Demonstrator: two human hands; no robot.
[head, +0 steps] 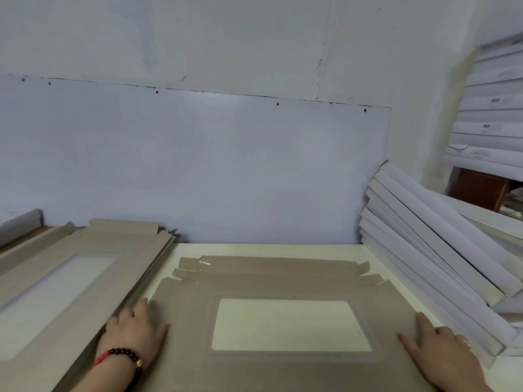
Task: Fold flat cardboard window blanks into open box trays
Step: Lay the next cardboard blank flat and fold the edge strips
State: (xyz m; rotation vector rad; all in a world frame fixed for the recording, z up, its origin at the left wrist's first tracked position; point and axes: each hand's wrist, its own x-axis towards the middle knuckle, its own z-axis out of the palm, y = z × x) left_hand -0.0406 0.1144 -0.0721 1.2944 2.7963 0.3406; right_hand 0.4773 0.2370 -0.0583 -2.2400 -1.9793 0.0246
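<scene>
A flat tan cardboard blank (283, 281) with a clear rectangular window (291, 325) lies on the white table in front of me. Its far flaps lie flat toward the wall. My left hand (133, 332), with a dark bead bracelet on the wrist, rests on the blank's left edge, fingers straight. On the blank's right edge lies my right hand (441, 352), flat with its fingers spread.
A stack of more flat window blanks (56, 278) lies at the left. Folded white trays (441, 250) lean in a pile at the right, with more white boxes (492, 108) stacked behind. A white wall panel (198, 165) stands at the table's far edge.
</scene>
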